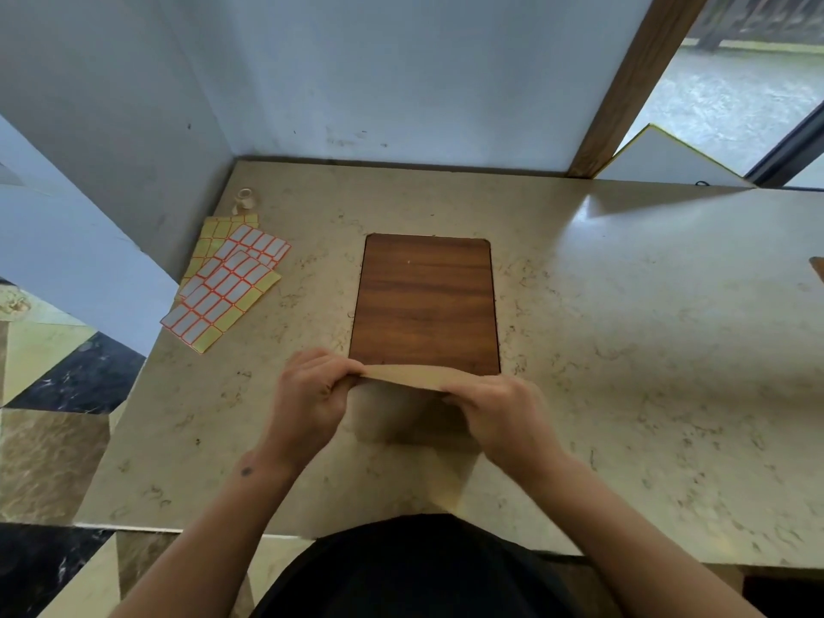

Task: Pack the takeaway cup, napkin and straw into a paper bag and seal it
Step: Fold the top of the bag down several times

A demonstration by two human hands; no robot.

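A brown paper bag (403,394) stands on the stone counter (624,350) near its front edge, seen from above. Its top is pressed flat into a narrow folded strip. My left hand (307,394) pinches the left end of that strip. At the right end, my right hand (499,417) grips the fold, fingers curled over it. The bag's body below the fold lies in shadow between my hands. Cup, napkin and straw are not visible.
A dark wooden board (426,305) lies on the counter just behind the bag. Sheets of white labels with orange borders (227,283) sit at the far left, with a small tape roll (244,199) behind them. Walls close the back and left sides.
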